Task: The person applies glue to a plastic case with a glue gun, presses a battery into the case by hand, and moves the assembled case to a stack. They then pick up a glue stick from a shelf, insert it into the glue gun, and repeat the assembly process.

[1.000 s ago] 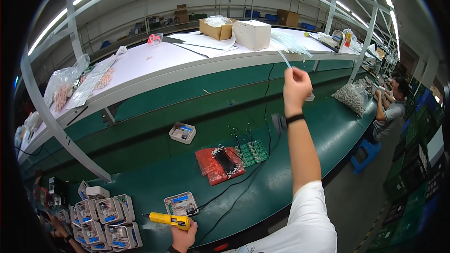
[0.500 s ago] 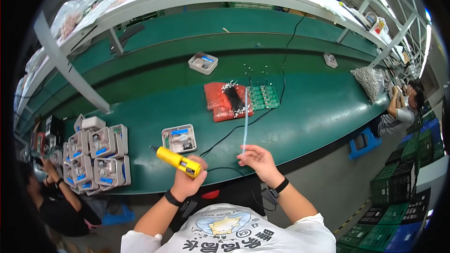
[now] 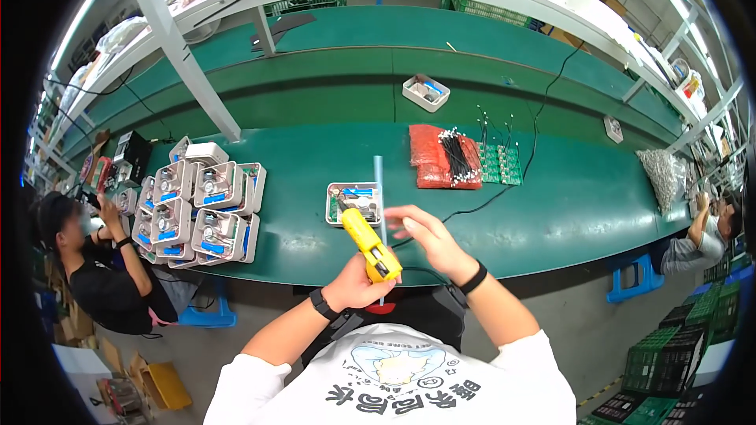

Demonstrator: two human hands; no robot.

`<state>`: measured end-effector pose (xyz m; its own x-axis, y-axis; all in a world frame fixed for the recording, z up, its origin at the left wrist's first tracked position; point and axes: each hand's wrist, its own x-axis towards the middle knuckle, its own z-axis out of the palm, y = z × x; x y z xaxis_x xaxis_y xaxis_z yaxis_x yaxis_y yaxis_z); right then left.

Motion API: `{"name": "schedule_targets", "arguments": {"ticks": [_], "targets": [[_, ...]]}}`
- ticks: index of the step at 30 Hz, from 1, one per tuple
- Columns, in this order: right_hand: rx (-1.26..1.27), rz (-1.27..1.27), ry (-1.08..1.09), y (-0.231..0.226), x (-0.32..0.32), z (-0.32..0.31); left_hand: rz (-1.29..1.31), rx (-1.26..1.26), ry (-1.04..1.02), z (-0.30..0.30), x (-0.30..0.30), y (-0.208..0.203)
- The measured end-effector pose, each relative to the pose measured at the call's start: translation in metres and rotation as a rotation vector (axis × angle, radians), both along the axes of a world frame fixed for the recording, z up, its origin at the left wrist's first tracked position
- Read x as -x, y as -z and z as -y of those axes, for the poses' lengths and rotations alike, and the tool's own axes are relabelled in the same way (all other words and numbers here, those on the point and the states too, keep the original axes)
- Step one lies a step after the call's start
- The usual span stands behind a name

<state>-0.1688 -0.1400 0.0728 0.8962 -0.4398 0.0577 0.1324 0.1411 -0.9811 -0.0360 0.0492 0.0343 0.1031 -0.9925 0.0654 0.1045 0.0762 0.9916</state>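
Observation:
My left hand (image 3: pixel 358 283) is wrapped around a yellow hot glue gun (image 3: pixel 364 236), its dark nozzle pointing away from me over the near edge of a small white plastic case (image 3: pixel 331 203). Inside this case are a green board, a blue cylindrical cell and a round part. A long translucent glue stick (image 3: pixel 379 177) runs upright beside the case and passes behind the gun. The fingertips of my right hand (image 3: pixel 433 240) meet the stick at about its middle, somewhat blurred; their grip looks like a light pinch.
Stacked filled cases (image 3: pixel 193 205) stand at the left. Red bags (image 3: pixel 433 161) with black wires (image 3: pixel 455 153) lie beside green circuit boards (image 3: pixel 500 164). A black cable (image 3: pixel 492 203) crosses the table. Co-workers (image 3: pixel 94 260) sit left and far right. One more case (image 3: pixel 426 93) lies further back.
The view has turned left. My hands have come closer together, the glue gun now reaching over the case. The glue stick has come back toward me, and my right hand is further up along it.

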Motion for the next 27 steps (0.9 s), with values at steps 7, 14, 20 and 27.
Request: {"name": "schedule_targets", "arguments": {"ticks": [7,14,20,27], "targets": [[0.120,-0.014,0.065,-0.002,-0.018,0.006,0.209,0.117,-0.158,0.012,-0.002,-0.003],[0.145,-0.059,0.433,-0.031,-0.001,0.006,-0.068,0.099,-0.355,0.012,-0.009,0.004],[0.853,-0.097,0.189,-0.051,0.010,-0.007,-0.312,0.010,-0.586,0.026,-0.019,0.011],[0.974,-0.089,0.295,-0.055,0.002,-0.009,-0.246,-0.007,-0.599,0.024,-0.017,0.006]]}}
